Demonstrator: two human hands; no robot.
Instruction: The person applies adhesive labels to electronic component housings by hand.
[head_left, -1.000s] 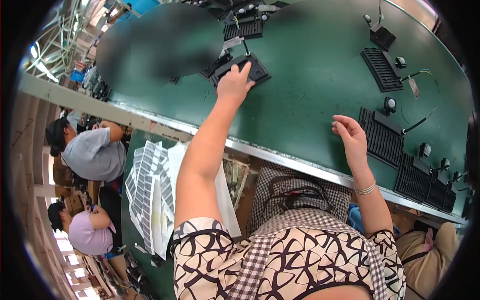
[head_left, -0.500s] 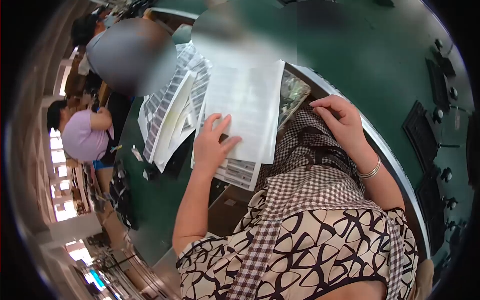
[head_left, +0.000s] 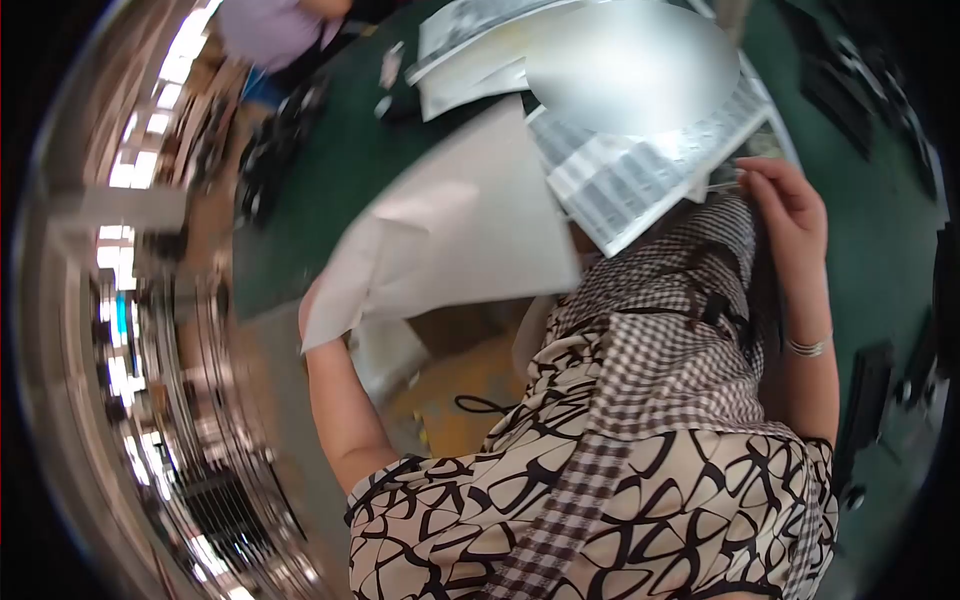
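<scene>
left hand (head_left: 318,312) is mostly hidden behind the blank sheet (head_left: 455,235) it's lifting, fingers clamped on its lower corner, sheet running up toward 1 o'clock, while right hand (head_left: 790,205) rests curled at the label stack (head_left: 640,175) edge

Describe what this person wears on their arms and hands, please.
Both arms are bare below short sleeves in a cream fabric with a black looping pattern. The right wrist carries silver bangles. No gloves: the right hand is bare; the left hand is mostly hidden.
</scene>
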